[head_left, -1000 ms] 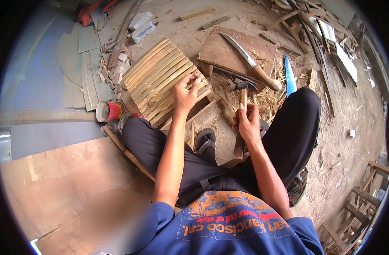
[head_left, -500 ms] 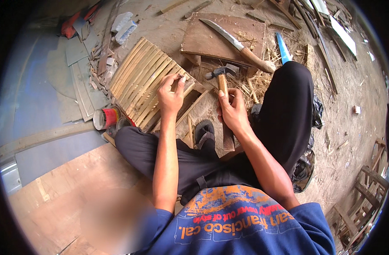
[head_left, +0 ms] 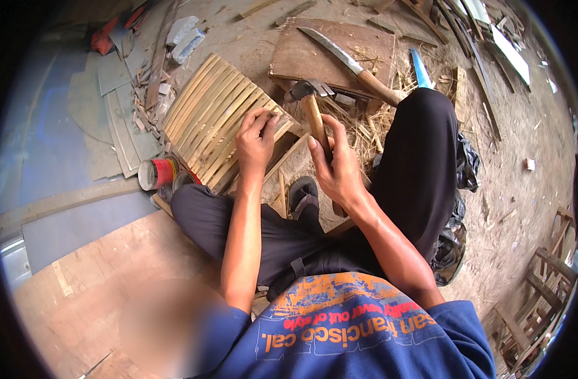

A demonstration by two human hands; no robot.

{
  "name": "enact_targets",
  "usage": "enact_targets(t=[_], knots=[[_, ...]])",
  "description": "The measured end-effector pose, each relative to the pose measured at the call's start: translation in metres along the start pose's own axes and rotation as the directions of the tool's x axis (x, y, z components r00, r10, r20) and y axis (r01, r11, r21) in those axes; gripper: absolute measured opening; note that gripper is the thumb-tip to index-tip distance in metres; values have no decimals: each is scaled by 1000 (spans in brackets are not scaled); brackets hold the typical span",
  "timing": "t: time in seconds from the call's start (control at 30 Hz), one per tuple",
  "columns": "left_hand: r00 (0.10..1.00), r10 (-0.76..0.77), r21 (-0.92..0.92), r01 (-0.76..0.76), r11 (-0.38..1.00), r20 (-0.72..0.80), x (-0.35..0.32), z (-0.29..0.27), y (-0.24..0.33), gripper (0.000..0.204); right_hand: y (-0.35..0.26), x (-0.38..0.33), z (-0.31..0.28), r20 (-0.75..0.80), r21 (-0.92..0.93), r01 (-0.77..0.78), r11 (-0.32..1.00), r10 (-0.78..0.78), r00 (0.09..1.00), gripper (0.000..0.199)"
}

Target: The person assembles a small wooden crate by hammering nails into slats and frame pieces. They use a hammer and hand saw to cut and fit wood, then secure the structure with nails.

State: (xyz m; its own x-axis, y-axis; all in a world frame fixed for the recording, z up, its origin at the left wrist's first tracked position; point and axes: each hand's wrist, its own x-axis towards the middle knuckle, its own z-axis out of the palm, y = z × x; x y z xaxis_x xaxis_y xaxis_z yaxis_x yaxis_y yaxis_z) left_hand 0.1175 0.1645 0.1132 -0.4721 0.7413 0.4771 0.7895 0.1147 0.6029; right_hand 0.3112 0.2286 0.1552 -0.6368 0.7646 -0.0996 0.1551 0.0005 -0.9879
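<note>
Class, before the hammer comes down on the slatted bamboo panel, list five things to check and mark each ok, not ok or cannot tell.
1. Right hand grips the hammer by its wooden handle: ok.
2. Left hand steadies the bamboo panel at its edge: ok.
3. Left fingertips clear of the strike spot: cannot tell; they pinch right at the edge.
4. A nail is held in place: cannot tell, too small.
5. Big knife lies away on the board, out of the swing: ok.

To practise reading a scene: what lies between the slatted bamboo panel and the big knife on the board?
In the head view, the hammer held in the right hand lies between the slatted bamboo panel and the knife.
</note>
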Motion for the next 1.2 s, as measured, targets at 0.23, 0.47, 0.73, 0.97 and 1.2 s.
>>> enact_targets(t=[0.23, 0.47, 0.73, 0.97, 1.2], knots=[[997, 42, -24, -44, 999, -64, -2, 7, -9, 12, -49, 12, -9, 141, -158, 434, 887, -415, 899, 55], [997, 65, 23, -64, 998, -49, -1, 9, -11, 12, -32, 17, -14, 243, -286, 428, 857, -368, 898, 52], [997, 42, -21, -44, 999, -72, -2, 10, -10, 12, -33, 11, -15, 280, -364, 352, 862, -260, 924, 54], [996, 12, -34, -15, 999, -91, -4, 13, -13, 13, -34, 18, -13, 260, -369, 427, 825, -350, 900, 56], [999, -16, -29, 14, 999, -46, -4, 9, -8, 13, -49, 21, -12, 155, -305, 476, 824, -451, 879, 57]])
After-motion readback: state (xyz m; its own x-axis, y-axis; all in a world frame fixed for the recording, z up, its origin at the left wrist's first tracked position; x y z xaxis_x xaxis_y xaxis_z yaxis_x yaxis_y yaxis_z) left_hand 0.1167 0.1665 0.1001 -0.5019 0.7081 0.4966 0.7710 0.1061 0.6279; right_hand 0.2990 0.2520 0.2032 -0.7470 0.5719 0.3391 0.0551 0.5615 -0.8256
